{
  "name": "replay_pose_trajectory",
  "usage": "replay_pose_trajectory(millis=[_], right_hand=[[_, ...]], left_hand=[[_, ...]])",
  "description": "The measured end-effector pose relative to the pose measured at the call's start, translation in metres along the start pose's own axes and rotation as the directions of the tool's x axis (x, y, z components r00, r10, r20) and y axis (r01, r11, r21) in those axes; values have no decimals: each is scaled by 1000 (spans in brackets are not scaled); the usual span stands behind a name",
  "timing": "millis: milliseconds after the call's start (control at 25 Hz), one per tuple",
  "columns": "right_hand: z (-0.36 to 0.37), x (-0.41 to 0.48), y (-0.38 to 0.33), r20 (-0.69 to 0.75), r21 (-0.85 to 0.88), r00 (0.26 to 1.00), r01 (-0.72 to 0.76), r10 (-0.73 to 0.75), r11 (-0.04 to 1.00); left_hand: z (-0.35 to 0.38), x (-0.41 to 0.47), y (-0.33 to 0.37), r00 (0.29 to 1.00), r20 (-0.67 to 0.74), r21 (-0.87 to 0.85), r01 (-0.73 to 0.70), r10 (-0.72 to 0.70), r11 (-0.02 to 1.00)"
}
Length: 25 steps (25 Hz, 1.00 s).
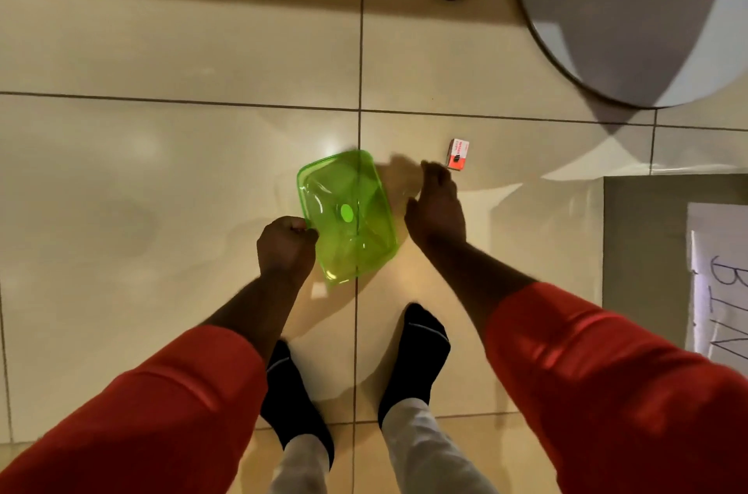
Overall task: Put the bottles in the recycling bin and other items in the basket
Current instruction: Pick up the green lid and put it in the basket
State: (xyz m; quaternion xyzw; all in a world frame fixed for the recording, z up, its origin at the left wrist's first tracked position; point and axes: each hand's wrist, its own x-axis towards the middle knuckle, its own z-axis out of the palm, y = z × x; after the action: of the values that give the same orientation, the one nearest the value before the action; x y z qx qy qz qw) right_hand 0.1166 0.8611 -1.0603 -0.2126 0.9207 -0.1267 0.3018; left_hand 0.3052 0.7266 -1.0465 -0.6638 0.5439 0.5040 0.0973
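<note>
Green translucent tub (348,214), likely the basket, is held tilted over the tiled floor (162,169); the left hand (285,246) has its fingers curled on the rim. Right hand (437,210), fingers straight and holding nothing, reaches for a small red-and-white box (458,154) on the floor, fingertips just beside it. Step: collecting a non-bottle item. Next: pinch box, drop into tub. Paper-labelled bin (647,242) right, round grey table (607,7) beyond; nothing blocks.
</note>
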Motion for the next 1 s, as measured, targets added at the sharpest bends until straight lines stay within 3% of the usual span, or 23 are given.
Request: replay_pose_trajectory(millis=[200,280,400,640,1000], right_hand=[[-13,54,37,-254,-155,966,4,-43,988],[-12,62,50,-259,-159,965,-7,-35,987],[-8,68,59,-187,-98,982,-9,-10,995],[-29,34,46,-227,94,974,31,-9,995],[-193,-121,-48,-277,317,959,44,49,947]], left_hand=[[30,13,21,996,14,-2,-91,91,996],[37,17,23,996,5,1,-93,93,996],[42,23,22,995,9,13,-99,99,995],[21,8,44,999,25,-100,-36,38,994],[-88,-154,156,990,75,-131,-107,117,986]])
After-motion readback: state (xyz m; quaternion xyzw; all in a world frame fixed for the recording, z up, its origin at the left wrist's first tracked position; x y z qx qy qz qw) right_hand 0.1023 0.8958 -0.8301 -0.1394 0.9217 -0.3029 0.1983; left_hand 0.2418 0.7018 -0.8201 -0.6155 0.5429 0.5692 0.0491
